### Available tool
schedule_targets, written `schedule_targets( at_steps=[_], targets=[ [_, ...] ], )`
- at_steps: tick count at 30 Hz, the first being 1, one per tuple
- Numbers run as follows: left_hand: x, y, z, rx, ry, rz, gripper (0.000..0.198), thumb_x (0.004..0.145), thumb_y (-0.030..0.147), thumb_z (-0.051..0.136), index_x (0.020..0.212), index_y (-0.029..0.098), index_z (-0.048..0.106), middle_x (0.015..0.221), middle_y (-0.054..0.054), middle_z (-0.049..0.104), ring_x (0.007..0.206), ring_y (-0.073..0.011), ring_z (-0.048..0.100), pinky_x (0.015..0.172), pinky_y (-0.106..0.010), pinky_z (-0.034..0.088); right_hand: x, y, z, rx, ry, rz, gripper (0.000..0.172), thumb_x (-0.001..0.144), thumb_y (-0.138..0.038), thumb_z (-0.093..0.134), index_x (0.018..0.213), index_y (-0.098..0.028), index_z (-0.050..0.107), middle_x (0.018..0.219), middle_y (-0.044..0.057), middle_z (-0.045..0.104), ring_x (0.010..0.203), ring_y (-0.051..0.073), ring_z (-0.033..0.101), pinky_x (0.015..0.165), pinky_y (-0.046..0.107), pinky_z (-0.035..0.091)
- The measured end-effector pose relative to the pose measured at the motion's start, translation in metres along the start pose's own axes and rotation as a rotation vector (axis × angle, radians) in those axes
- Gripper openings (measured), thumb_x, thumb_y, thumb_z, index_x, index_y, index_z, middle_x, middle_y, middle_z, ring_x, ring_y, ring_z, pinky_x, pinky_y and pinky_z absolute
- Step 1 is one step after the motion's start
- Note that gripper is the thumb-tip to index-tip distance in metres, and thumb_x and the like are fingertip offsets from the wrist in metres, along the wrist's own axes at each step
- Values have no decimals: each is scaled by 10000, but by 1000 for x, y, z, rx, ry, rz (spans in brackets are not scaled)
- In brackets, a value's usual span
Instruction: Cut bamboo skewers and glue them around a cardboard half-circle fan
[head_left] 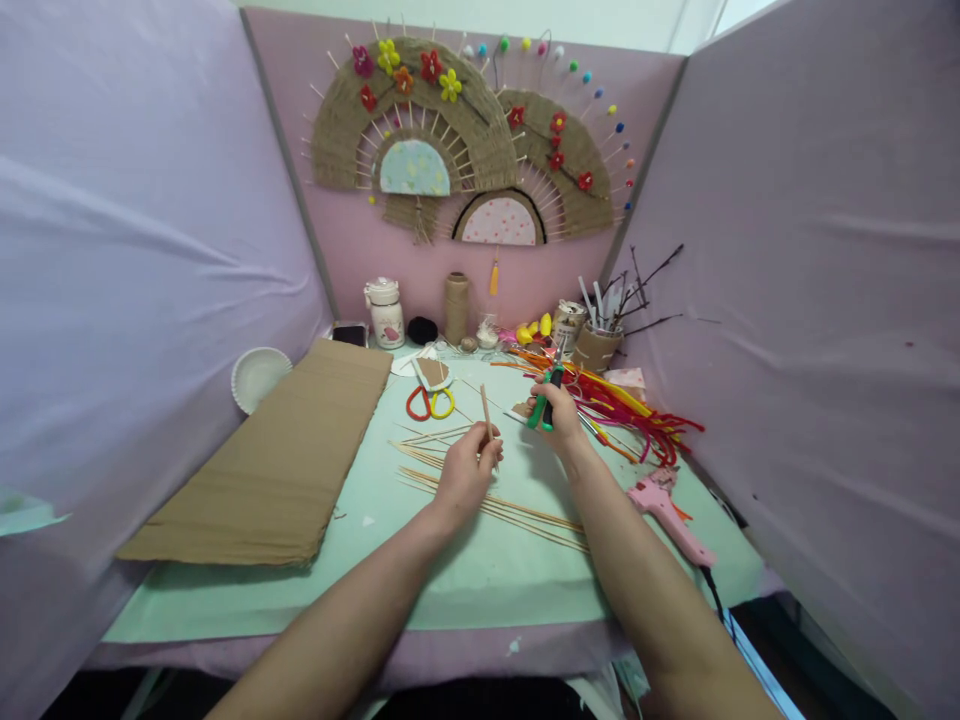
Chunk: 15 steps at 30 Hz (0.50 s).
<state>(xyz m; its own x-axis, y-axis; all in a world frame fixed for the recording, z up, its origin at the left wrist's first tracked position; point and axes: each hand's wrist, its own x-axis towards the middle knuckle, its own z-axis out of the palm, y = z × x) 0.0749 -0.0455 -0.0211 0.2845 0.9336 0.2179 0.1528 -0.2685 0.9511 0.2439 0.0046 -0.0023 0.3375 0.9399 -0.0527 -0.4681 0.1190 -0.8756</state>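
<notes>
My left hand (471, 465) is closed around a thin wooden stick (486, 408) that points up and away from me. In my right hand (564, 420) is a pair of pliers (546, 402) with green and black handles, its jaws pointing up toward the back of the table. Stick and pliers are apart. Long thin bamboo sticks (525, 512) lie in a loose bundle under and beside my left hand. Scissors (430, 402) with red and yellow handles rest just beyond it, close to a small cardboard piece (433, 374).
A large cardboard sheet (277, 450) covers the left side, beside a white bowl (260, 380). Colourful pipe cleaners (630, 412) and a pink glue gun (670, 515) lie right. A jar (385, 315), twine spool (456, 310) and branch pot (598, 347) line the back, below woven fans (337, 150).
</notes>
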Motion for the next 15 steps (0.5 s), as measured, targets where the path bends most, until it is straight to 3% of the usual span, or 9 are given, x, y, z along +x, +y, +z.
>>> schedule_targets(
  at_steps=[4,7,12,15],
  targets=[
    [5,5,-1,-395,-107,-247,215,808,363,603,917,194,528,758,3,597,706,-146,630,700,-320,533,-2,-3,-7,7,15,12,397,532,-259,703,871,-224,499,599,-91,470,498,75,461,461,201,404],
    [8,5,-4,-498,-118,-304,298,769,406,660,927,186,534,750,1,603,686,-132,618,711,-318,532,-7,-4,-3,6,-9,13,422,531,-254,721,899,-225,516,608,-86,488,504,79,469,464,207,406],
    [12,6,-16,-372,-68,-110,239,830,407,577,922,187,560,621,61,447,521,-76,414,535,-206,364,-13,-7,2,19,-32,3,437,521,-247,725,904,-224,518,600,-83,478,528,86,473,476,209,402],
    [14,9,-27,-135,-51,37,220,878,378,510,904,180,603,641,42,439,603,-102,420,580,-222,347,-14,-11,2,33,-29,-6,437,526,-254,727,905,-227,512,616,-80,476,538,85,471,478,208,402]
  ],
)
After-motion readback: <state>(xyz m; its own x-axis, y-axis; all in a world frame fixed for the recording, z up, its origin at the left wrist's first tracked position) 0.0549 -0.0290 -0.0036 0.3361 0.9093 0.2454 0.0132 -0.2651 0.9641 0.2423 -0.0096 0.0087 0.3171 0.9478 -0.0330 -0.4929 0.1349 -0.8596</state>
